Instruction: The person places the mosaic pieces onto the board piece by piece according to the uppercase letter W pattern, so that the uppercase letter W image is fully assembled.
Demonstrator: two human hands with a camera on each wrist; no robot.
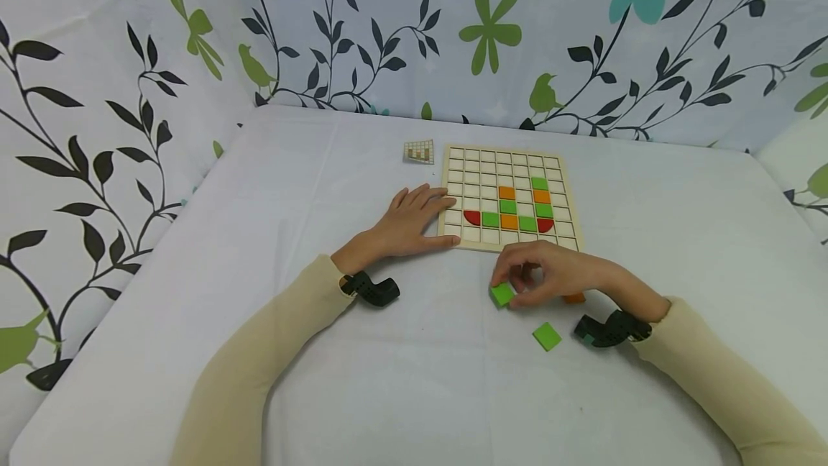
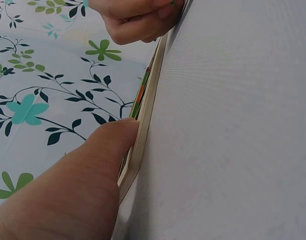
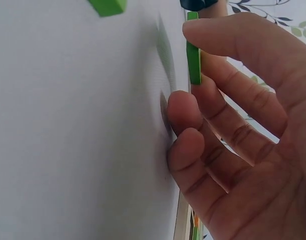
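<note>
My right hand [image 1: 550, 270] pinches a green square tile [image 1: 502, 295] between thumb and fingers, just in front of the board's near edge. In the right wrist view that tile [image 3: 194, 55] is seen edge-on, slightly above the cloth. My left hand [image 1: 414, 223] lies with fingers spread at the left edge of the wooden grid board [image 1: 461, 234]; its thumb [image 2: 123, 131] touches the board's rim. On the board sit several green and orange squares, with a red quarter-round piece [image 1: 472, 218] at the left and another [image 1: 545, 225] at the right of the lowest row.
A second green tile [image 1: 547, 336] lies on the white cloth in front of the right hand. An orange piece [image 1: 574, 298] is partly hidden beneath that hand. Behind the board's left corner lies a small printed pattern card [image 1: 419, 152]. A patterned curtain [image 1: 388, 27] hangs behind the table.
</note>
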